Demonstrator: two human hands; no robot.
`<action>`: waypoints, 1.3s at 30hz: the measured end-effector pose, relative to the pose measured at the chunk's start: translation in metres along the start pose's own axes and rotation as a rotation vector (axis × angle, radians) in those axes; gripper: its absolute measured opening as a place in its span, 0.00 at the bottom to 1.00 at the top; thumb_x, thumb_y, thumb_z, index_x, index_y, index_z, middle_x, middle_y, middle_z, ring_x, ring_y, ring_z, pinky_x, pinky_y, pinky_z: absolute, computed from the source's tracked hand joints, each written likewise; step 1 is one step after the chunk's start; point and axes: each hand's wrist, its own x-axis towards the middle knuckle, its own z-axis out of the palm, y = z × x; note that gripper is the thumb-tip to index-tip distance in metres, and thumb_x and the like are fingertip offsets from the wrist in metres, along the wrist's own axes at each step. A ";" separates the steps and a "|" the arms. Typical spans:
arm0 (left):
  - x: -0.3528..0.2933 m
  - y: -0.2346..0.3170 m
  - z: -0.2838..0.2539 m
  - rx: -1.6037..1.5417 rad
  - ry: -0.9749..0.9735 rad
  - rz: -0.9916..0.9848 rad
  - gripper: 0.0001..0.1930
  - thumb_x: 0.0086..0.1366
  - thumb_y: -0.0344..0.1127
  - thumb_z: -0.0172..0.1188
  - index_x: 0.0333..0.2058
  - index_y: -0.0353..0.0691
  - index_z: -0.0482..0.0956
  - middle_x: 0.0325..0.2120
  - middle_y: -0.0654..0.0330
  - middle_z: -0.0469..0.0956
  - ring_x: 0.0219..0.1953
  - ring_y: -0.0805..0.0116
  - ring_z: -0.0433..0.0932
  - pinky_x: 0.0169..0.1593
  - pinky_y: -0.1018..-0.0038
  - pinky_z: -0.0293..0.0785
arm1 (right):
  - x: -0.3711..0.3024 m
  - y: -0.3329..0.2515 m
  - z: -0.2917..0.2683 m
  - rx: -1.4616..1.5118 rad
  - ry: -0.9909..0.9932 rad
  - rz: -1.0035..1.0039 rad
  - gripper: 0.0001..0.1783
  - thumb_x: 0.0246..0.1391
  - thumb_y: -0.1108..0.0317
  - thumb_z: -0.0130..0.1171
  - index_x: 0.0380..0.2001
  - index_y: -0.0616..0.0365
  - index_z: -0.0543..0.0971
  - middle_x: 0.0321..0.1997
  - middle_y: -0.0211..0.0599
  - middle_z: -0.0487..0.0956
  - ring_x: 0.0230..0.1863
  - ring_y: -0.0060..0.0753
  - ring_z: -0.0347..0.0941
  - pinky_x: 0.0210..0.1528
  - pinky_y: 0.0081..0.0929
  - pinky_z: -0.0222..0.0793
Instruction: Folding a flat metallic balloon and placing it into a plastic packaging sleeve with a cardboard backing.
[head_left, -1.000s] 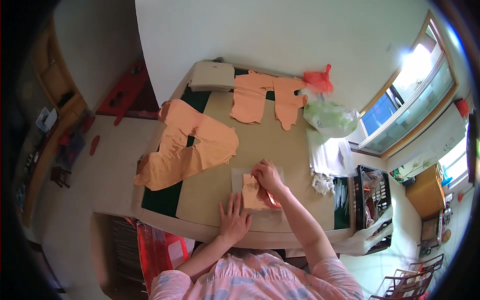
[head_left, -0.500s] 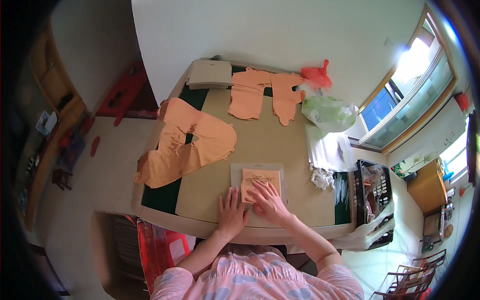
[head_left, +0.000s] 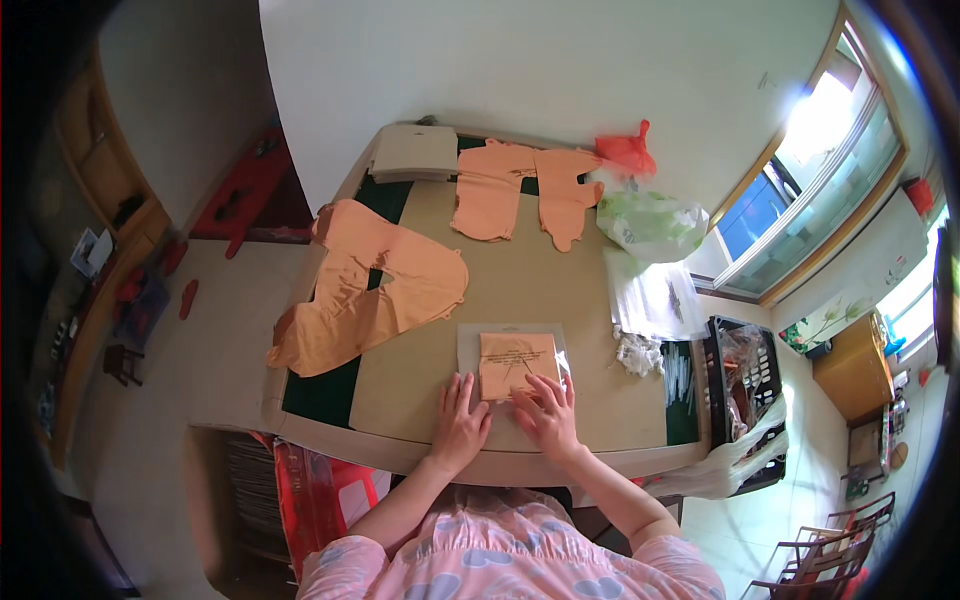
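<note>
Near the front edge of the table lies a folded rose-gold foil balloon with dark print, on a pale sheet inside what looks like a clear plastic bag. My left hand rests flat at the lower left corner of this bag, fingers stretched out. With its fingers spread, my right hand touches the bag's lower right, at the folded foil's edge. Three flat, unfilled foil balloons are spread beyond: one large piece at left, another at the back, and a third beside it.
A stack of pale cards stands at the back left. Along the right are a red plastic bag, a greenish bag, clear sleeves, white string, straws and a black crate. A carton stands below left.
My right hand has slid off the middle of the folded foil toward its lower right, uncovering the print. My left hand stays nearly in place.
</note>
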 end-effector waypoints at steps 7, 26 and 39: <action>0.000 0.000 -0.001 -0.038 0.048 0.018 0.15 0.60 0.35 0.57 0.45 0.36 0.77 0.63 0.42 0.57 0.66 0.40 0.54 0.65 0.45 0.52 | -0.001 0.005 0.016 -0.025 0.005 0.073 0.18 0.41 0.71 0.65 0.40 0.46 0.81 0.52 0.32 0.74 0.55 0.38 0.68 0.66 0.56 0.48; 0.009 0.008 -0.013 0.193 -0.054 -0.048 0.26 0.60 0.39 0.56 0.56 0.37 0.69 0.62 0.50 0.62 0.65 0.52 0.59 0.63 0.41 0.53 | -0.017 0.012 0.005 0.320 0.020 0.156 0.10 0.45 0.75 0.63 0.33 0.55 0.77 0.41 0.37 0.78 0.46 0.44 0.73 0.59 0.48 0.62; 0.009 -0.002 -0.012 0.188 0.013 0.055 0.18 0.60 0.39 0.57 0.48 0.42 0.75 0.57 0.54 0.68 0.62 0.56 0.63 0.63 0.43 0.53 | 0.049 0.033 0.010 0.365 -0.070 0.141 0.08 0.51 0.69 0.59 0.36 0.56 0.78 0.43 0.40 0.76 0.47 0.47 0.70 0.50 0.42 0.65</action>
